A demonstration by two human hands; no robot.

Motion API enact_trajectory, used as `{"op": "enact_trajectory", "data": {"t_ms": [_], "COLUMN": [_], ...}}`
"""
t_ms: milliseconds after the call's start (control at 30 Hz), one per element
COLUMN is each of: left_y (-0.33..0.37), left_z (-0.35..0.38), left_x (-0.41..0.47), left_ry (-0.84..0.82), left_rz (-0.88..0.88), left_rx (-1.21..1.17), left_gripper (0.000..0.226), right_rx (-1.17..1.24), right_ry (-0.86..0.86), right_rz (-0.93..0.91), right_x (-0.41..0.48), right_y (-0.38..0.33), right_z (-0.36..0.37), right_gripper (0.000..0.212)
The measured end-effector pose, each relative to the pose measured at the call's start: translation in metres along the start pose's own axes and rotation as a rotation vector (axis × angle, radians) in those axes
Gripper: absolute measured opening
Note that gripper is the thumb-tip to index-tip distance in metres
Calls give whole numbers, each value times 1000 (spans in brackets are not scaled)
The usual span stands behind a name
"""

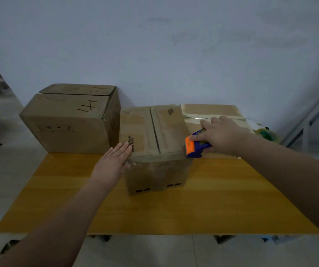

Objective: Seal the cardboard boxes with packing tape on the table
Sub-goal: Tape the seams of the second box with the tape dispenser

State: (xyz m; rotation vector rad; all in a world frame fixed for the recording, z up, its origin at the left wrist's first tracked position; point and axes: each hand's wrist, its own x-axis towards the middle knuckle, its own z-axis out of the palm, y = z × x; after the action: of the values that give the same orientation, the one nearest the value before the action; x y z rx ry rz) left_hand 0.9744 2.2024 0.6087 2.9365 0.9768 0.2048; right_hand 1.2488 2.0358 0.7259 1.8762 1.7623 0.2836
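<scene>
A small cardboard box (154, 132) stands in the middle of the yellow table (154, 209), its two top flaps closed with a seam between them. My left hand (114, 160) lies flat with fingers apart against the box's near left top corner. My right hand (220, 135) grips a blue and orange tape dispenser (195, 145) held at the box's near right top edge. A larger box (70, 118) with handwritten marks sits at the back left. A third box (212, 112) with tape on its top lies at the back right, partly hidden by my right hand.
A clear tape roll with a green core (266, 133) rests at the table's back right, by the wall. A grey metal frame (312, 116) leans at the far right. The table's near half is bare wood, and tiled floor shows below its front edge.
</scene>
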Motion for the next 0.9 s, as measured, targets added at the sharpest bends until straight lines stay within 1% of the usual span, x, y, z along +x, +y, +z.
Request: {"op": "enact_trajectory", "data": {"t_ms": [100, 300, 500, 600, 800, 833, 900], "left_y": [1, -3, -31, -32, -2, 11, 47], "left_z": [1, 0, -3, -4, -20, -25, -30], "left_x": [-1, -1, -1, 2, 8, 12, 23], "left_ry": [0, 4, 23, 8, 11, 9, 16], "left_rz": [1, 36, 77, 85, 6, 33, 153], "left_rx": [-12, 39, 19, 50, 191, 213, 220], "left_gripper": [61, 61, 61, 60, 65, 66, 68], "right_rx": [4, -8, 39, 36, -17, -15, 5], "right_ry": [-8, -74, -55, -78, -72, -74, -73], "right_rz": [-5, -7, -7, 3, 0, -1, -1], "right_x": [3, 10, 15, 16, 20, 20, 19], "right_y": [0, -1, -16, -21, -26, -26, -24], "right_z": [-5, -13, -27, -32, -34, -34, -33], "right_gripper": [61, 61, 57, 57, 52, 52, 51]}}
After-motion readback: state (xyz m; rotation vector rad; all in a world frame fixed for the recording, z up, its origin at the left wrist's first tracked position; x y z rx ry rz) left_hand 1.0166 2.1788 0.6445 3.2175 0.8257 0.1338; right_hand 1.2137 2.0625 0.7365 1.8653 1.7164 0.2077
